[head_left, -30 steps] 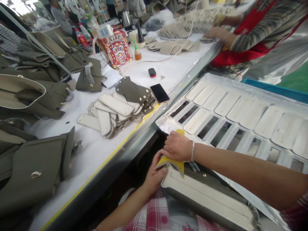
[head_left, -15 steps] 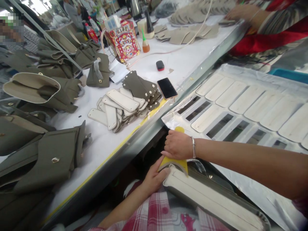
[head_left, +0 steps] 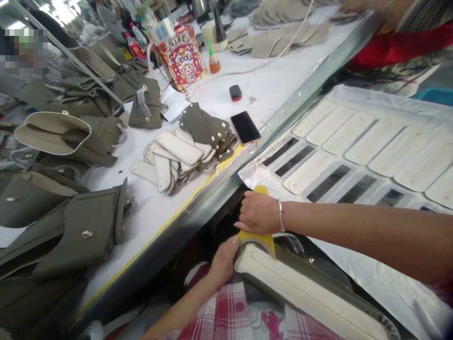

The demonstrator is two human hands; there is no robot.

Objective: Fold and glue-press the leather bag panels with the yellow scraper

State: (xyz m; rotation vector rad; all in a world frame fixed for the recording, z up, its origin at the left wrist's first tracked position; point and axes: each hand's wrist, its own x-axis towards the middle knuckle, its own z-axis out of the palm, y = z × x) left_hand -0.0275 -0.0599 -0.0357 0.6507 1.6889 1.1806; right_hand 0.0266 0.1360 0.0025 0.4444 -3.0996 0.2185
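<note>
On my lap lies a long olive-green bag part with a cream-coloured face [head_left: 304,290]. My right hand [head_left: 259,212] is closed on a yellow scraper [head_left: 262,240] and presses it against the part's near end. My left hand [head_left: 223,264] grips that same end from the left, fingers curled round the edge. A silver bracelet sits on my right wrist.
A white table [head_left: 148,212] on the left carries a pile of cream and olive strips [head_left: 184,153], a black phone [head_left: 245,127], olive bags [head_left: 71,226] and a red printed bag [head_left: 182,59]. A foil-covered tray [head_left: 255,177] with cream strips lies to the right. Another person in red [head_left: 399,45] works beyond.
The view has shifted a little. My left hand has slid closer onto the part's end; my right hand stays on the yellow scraper.
</note>
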